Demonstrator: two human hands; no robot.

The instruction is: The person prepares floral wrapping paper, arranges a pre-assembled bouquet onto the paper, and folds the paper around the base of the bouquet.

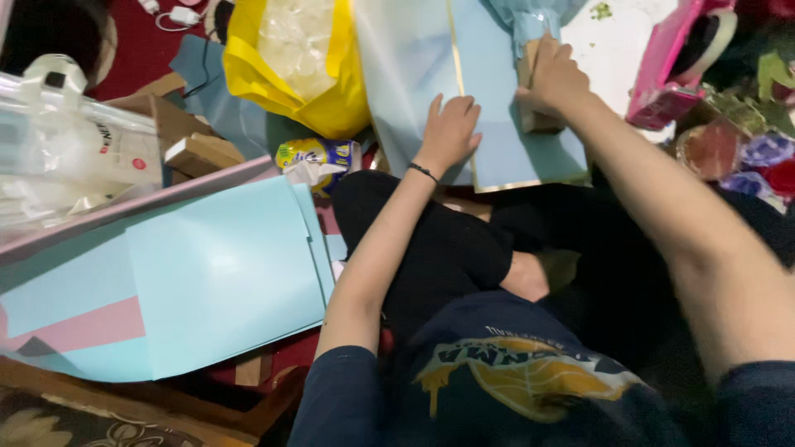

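My left hand [450, 131] lies flat, fingers apart, on a light blue wrapping sheet with a gold edge [497, 108] spread on the floor ahead of my crossed legs. A thin black band circles that wrist. My right hand [553, 79] is closed around the lower end of a bundle wrapped in blue paper [530, 21], pressing it against a small brown block [534, 116] on the sheet.
A stack of light blue and pink sheets [207, 273] lies at left. A yellow bag with clear plastic inside [298, 66] stands behind, beside a small yellow and blue packet [319, 157]. Pink box [671, 66] and flowers [762, 157] sit at right.
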